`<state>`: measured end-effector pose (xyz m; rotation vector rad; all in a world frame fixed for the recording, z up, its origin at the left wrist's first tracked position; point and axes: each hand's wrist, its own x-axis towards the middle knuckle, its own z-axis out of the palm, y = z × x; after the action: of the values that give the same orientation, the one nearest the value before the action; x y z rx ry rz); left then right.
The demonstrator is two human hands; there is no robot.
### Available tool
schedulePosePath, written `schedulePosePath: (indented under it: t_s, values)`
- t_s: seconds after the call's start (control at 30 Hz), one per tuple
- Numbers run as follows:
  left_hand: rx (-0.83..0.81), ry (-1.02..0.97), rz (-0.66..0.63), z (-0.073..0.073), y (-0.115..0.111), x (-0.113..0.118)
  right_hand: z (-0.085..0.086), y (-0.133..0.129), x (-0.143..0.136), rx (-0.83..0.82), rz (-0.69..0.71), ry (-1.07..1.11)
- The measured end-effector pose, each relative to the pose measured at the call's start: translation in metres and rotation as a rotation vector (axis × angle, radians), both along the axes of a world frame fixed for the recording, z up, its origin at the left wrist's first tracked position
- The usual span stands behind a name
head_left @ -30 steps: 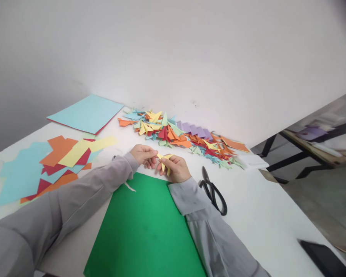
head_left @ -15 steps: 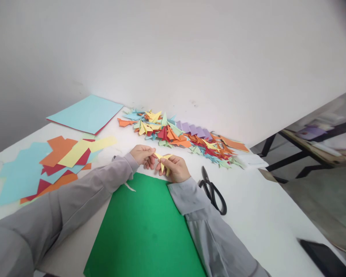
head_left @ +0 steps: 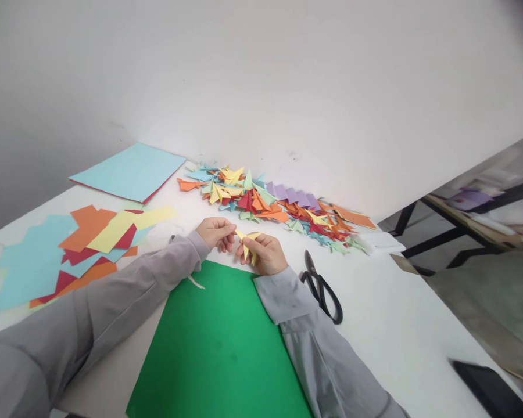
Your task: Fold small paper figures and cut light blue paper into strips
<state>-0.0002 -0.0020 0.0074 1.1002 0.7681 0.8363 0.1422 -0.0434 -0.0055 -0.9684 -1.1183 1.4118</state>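
A small folded yellow paper with pointed ends is held between my two hands, just beyond the far edge of the green sheet. My left hand pinches its left tip between thumb and finger. Around its right part, the fingers of my right hand are closed. Farther back lies a long pile of folded paper pieces in many colours. Black-handled scissors rest on the table to the right of my right hand.
Loose coloured paper pieces overlap at the left. A light blue sheet lies at the back left against the wall. A dark flat object sits near the right table edge. Beyond it stands a black-framed shelf.
Both hands keep their hold on the yellow paper, almost in place. My left fingers have shifted very slightly.
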Motion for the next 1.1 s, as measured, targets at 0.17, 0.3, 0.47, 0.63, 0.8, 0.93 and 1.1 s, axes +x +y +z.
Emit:
schedulePosePath:
  t_s: [0.17,0.3,0.47,0.63,0.8,0.93,1.1]
  values:
    - [-0.023,0.022,0.025,0.0041,-0.0022,0.0004,0.0011,-0.0007,-0.0007,-0.008,0.025,0.003]
    - [-0.023,0.007,0.037,0.006,-0.0043,0.0002,0.0015,-0.0005,-0.0011,-0.013,0.04,0.007]
    - [-0.006,0.001,0.074,0.0062,-0.0058,0.0005,0.0016,-0.0003,-0.0019,-0.019,0.042,0.017]
    - [-0.01,0.016,0.102,0.0068,-0.0066,0.0011,0.0032,-0.0009,-0.0024,-0.038,0.043,0.032]
    - [-0.039,-0.004,0.146,0.0034,-0.0044,0.0025,0.003,-0.0005,-0.0012,-0.051,0.015,0.06]
    - [0.046,0.045,0.067,0.0008,-0.0047,0.003,0.0032,0.0002,-0.0011,-0.032,0.044,0.029]
    - [0.137,0.115,0.049,0.0035,-0.009,0.0026,0.0084,-0.0017,-0.0041,-0.024,0.094,-0.037]
